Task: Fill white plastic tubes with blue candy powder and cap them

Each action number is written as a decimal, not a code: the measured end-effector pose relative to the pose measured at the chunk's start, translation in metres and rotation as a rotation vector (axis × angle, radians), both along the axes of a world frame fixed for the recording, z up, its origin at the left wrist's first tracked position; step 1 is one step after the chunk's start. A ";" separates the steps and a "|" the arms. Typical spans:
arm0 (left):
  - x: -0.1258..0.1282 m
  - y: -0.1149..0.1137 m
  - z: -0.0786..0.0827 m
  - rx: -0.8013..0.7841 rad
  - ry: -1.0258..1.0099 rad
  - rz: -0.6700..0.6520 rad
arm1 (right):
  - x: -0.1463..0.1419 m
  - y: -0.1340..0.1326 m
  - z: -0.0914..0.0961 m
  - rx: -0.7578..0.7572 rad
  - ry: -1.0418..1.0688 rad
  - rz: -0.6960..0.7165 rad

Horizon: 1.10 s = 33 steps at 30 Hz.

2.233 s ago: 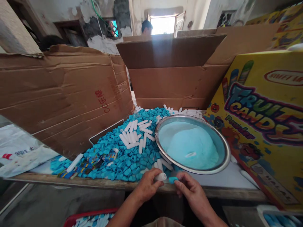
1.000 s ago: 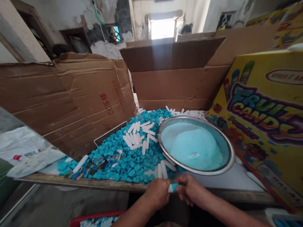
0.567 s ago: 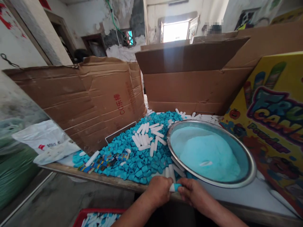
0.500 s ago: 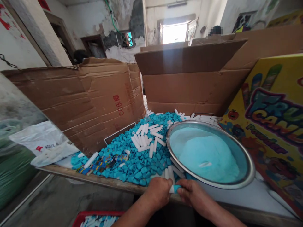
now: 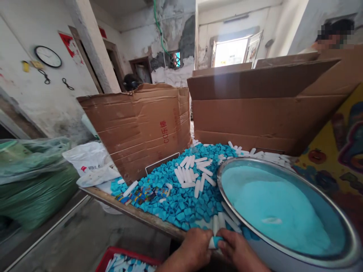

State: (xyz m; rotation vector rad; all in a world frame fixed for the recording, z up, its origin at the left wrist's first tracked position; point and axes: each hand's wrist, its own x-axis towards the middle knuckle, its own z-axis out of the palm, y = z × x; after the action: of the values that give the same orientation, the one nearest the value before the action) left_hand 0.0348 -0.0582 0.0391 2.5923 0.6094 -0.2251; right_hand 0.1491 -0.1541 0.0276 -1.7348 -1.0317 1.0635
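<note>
At the table's near edge, my left hand is closed around a white plastic tube, whose end shows past the fingers. A blue cap sits at that end, pinched by the fingers of my right hand. How far the cap is over the tube I cannot tell. Just beyond my hands lie several loose white tubes. A heap of blue caps spreads to the left, with a cluster of white tubes on top. To the right stands a metal basin of pale blue powder with a white piece half sunk in it.
Cardboard panels wall the table's back. A printed yellow box stands at right. Below the table edge, a red crate holds white and blue pieces. White sacks lie left. A person is behind the cardboard.
The view has swung left and closer to the basin, bringing a wall clock into sight. Both hands keep hold of the capped tube, with the right fingers nearer the left hand.
</note>
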 end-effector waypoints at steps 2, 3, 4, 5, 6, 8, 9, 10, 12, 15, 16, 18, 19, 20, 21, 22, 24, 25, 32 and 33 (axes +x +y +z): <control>-0.008 0.008 -0.002 -0.024 -0.034 0.063 | -0.002 0.003 0.002 0.056 -0.064 0.007; -0.013 0.014 -0.003 -0.034 -0.052 0.108 | -0.002 0.003 0.001 0.069 -0.094 0.001; -0.020 0.021 -0.004 -0.045 -0.074 0.164 | 0.000 0.001 0.000 0.064 -0.129 -0.008; -0.028 0.029 -0.005 -0.063 -0.108 0.229 | 0.003 -0.002 -0.003 0.051 -0.173 -0.023; -0.035 0.036 -0.006 -0.087 -0.149 0.293 | 0.007 -0.007 -0.007 0.033 -0.230 -0.040; -0.048 0.050 -0.008 -0.149 -0.246 0.378 | 0.017 -0.019 -0.015 -0.010 -0.377 -0.077; -0.053 0.054 -0.009 -0.175 -0.282 0.404 | 0.023 -0.027 -0.018 -0.032 -0.461 -0.091; -0.055 0.057 -0.009 -0.197 -0.312 0.423 | 0.028 -0.034 -0.021 -0.072 -0.550 -0.108; -0.054 0.057 -0.009 -0.237 -0.349 0.434 | 0.037 -0.048 -0.024 -0.217 -0.717 -0.126; -0.043 0.049 -0.008 -0.295 -0.396 0.386 | 0.042 -0.061 -0.022 -0.410 -0.891 -0.110; -0.039 0.046 -0.008 -0.307 -0.408 0.365 | 0.042 -0.063 -0.021 -0.438 -0.926 -0.113; -0.032 0.041 -0.008 -0.312 -0.409 0.350 | 0.040 -0.063 -0.018 -0.463 -0.962 -0.140; -0.030 0.040 -0.008 -0.311 -0.406 0.354 | 0.038 -0.062 -0.017 -0.475 -0.963 -0.150; -0.029 0.040 -0.008 -0.314 -0.405 0.361 | 0.036 -0.061 -0.017 -0.477 -0.954 -0.148; -0.029 0.040 -0.008 -0.323 -0.412 0.369 | 0.034 -0.059 -0.016 -0.470 -0.941 -0.133; -0.029 0.041 -0.007 -0.335 -0.425 0.374 | 0.032 -0.056 -0.015 -0.450 -0.932 -0.111; -0.032 0.042 -0.007 -0.353 -0.458 0.390 | 0.027 -0.050 -0.013 -0.395 -0.936 -0.068; -0.034 0.043 -0.008 -0.359 -0.470 0.402 | 0.024 -0.045 -0.011 -0.365 -0.948 -0.050; -0.041 0.040 -0.013 -0.400 -0.499 0.474 | 0.003 0.019 0.007 -0.189 -1.028 0.111; -0.042 0.040 -0.014 -0.400 -0.501 0.482 | 0.002 0.030 0.006 -0.199 -1.047 0.115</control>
State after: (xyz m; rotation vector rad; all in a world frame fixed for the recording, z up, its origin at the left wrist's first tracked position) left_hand -0.0071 -0.0186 0.0255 1.9387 0.8643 0.4062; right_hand 0.1508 -0.1244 0.0339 -2.4829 -1.6868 0.2454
